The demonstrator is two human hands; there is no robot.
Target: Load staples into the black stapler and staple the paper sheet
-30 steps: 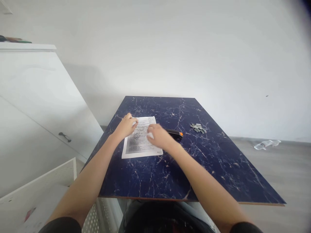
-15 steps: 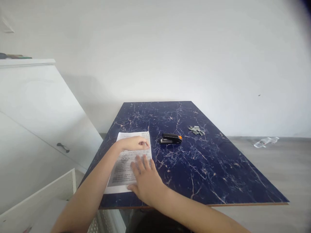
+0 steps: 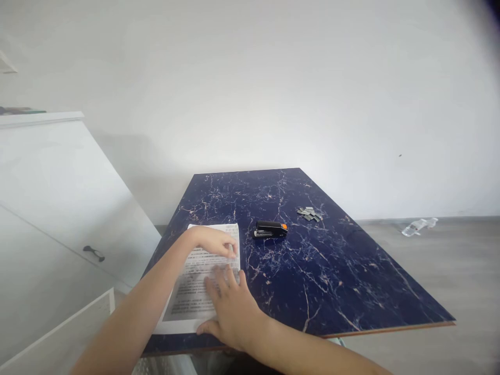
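A printed sheet of paper (image 3: 189,294) lies flat near the table's front left; I cannot tell if more sheets are under it. My left hand (image 3: 214,241) reaches over its upper part, fingers loosely bent and a small gap between the tips, close to the right edge. Lower down, my right hand (image 3: 234,307) rests with spread fingers on the sheet's right side, its thumb near the bottom margin. Neither hand is seen gripping anything. A black stapler (image 3: 270,229) with an orange mark sits right of the sheet, untouched. Beyond it is a small pile of staple strips (image 3: 310,213).
The dark blue marbled table (image 3: 332,281) stands near a white wall. At left is a white cabinet (image 3: 58,182) with a dark handle (image 3: 94,253). Clear plastic packaging (image 3: 419,226) lies on the floor at right.
The view has tilted and shifted slightly, so the table things appear lower and further left. Both hands remain over the sheet in nearly the same poses.
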